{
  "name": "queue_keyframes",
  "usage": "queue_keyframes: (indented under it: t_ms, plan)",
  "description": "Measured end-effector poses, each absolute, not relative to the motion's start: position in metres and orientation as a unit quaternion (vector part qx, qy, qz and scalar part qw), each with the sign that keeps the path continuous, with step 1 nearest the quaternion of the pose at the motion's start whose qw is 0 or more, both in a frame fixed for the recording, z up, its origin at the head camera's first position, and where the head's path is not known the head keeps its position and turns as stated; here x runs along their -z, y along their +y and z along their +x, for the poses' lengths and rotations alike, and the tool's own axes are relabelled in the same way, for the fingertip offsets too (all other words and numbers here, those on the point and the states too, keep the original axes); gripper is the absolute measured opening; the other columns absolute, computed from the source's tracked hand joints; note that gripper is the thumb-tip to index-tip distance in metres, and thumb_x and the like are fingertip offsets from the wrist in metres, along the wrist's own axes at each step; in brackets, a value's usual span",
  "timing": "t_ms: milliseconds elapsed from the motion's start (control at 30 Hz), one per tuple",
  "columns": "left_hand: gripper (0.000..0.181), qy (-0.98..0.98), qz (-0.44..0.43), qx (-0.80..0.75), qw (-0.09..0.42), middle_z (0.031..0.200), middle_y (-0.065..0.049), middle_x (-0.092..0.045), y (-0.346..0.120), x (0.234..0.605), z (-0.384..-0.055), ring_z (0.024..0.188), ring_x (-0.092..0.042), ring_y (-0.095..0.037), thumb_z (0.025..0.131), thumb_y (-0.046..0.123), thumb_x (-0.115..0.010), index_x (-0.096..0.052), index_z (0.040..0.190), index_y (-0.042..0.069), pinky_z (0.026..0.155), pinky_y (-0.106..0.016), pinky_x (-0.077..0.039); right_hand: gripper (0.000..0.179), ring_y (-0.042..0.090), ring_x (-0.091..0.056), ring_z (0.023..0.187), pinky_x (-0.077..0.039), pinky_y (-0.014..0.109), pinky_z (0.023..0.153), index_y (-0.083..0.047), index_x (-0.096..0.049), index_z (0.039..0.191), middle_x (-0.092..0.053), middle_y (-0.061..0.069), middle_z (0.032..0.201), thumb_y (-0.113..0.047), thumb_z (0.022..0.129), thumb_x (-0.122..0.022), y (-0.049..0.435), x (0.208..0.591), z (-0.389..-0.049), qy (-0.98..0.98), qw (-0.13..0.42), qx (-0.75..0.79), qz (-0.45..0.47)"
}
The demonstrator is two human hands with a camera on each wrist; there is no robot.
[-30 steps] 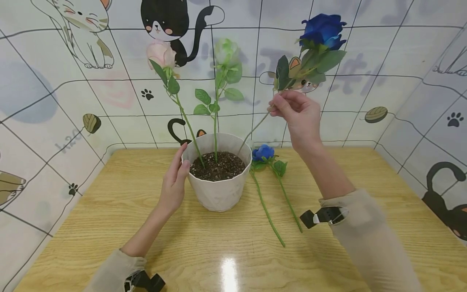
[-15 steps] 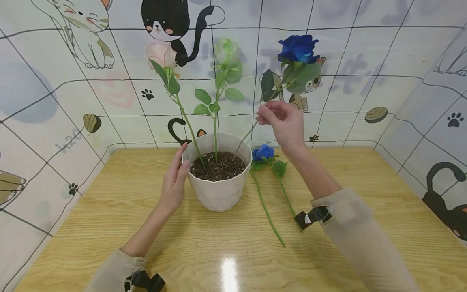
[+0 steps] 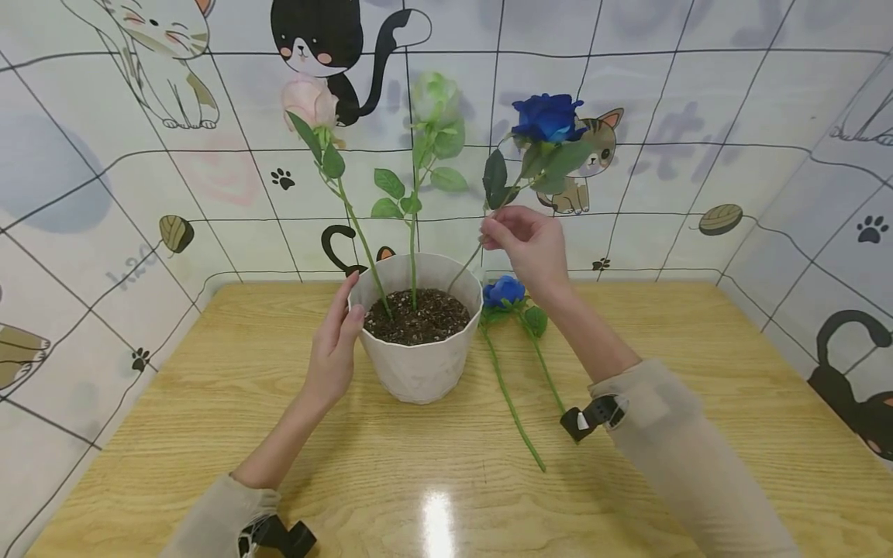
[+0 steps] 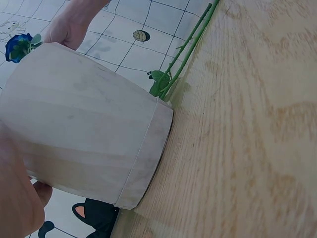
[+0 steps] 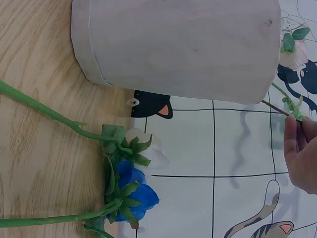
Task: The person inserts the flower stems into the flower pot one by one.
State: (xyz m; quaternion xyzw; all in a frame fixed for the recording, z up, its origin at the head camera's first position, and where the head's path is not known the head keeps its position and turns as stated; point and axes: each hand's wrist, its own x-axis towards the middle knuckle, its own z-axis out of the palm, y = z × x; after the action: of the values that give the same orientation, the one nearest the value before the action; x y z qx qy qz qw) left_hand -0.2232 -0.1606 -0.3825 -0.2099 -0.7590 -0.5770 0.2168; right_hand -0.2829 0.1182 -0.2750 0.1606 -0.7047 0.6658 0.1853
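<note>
My left hand holds the left side of a white flowerpot, fingers along its back left and thumb at the front near the rim. Dark soil fills the pot to below the rim. A pink rose and a pale green rose stand in it. Between thumb and fingers, my right hand pinches the stem of a dark blue rose under its leaves. That stem slants down into the pot, its lower end at the soil by the right back wall.
Right of the pot, a smaller blue rose and another green-stemmed flower, with a whitish bloom, lie on the wooden table. A wall covering with cartoon cats stands close behind the table and along both sides.
My right hand has come down and to the left with the dark blue rose, and its stem reaches lower in the pot. My left hand stays on the pot.
</note>
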Motion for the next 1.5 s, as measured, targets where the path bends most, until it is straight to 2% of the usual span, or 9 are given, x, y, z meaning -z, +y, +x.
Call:
queue_keyframes:
  t_ms: [433, 1067, 1300, 1500]
  plan:
    - [0.050, -0.758, -0.207, 0.581, 0.213, 0.161, -0.002, -0.034, -0.161, 0.383, -0.223, 0.143, -0.037, -0.026, 0.109, 0.022, -0.038, -0.035, 0.159, 0.017, 0.118, -0.050, -0.027, 0.016, 0.011, -0.070, 0.071, -0.060, 0.028, 0.076, 0.010, -0.069, 0.098, -0.072, 0.024, 0.093, -0.006, 0.094, -0.071, 0.109, 0.278, -0.282, -0.747, 0.191, -0.611, 0.182]
    - [0.050, -0.760, -0.203, 0.580, 0.213, 0.162, -0.003, -0.032, -0.161, 0.383, -0.222, 0.143, -0.036, -0.027, 0.109, 0.022, -0.038, -0.035, 0.159, 0.016, 0.119, -0.050, -0.026, 0.018, 0.011, -0.068, 0.070, -0.058, 0.026, 0.076, 0.008, -0.071, 0.097, -0.073, 0.021, 0.090, -0.010, 0.095, -0.072, 0.107, 0.289, -0.281, -0.766, 0.188, -0.590, 0.175]
    - [0.050, -0.756, -0.206, 0.583, 0.213, 0.163, -0.003, -0.032, -0.159, 0.383, -0.222, 0.145, -0.034, -0.027, 0.109, 0.020, -0.038, -0.035, 0.159, 0.014, 0.119, -0.049, -0.025, 0.018, 0.014, -0.067, 0.070, -0.059, 0.033, 0.076, 0.007, -0.071, 0.094, -0.073, 0.020, 0.087, -0.011, 0.095, -0.072, 0.106, 0.297, -0.283, -0.770, 0.184, -0.586, 0.173]
    - [0.050, -0.760, -0.204, 0.580, 0.211, 0.163, -0.003, -0.031, -0.159, 0.382, -0.221, 0.145, -0.034, -0.027, 0.110, 0.023, -0.037, -0.034, 0.159, 0.016, 0.119, -0.049, -0.025, 0.018, 0.014, -0.068, 0.070, -0.058, 0.028, 0.075, 0.006, -0.072, 0.094, -0.073, 0.020, 0.086, -0.012, 0.095, -0.072, 0.107, 0.299, -0.284, -0.769, 0.187, -0.588, 0.166]
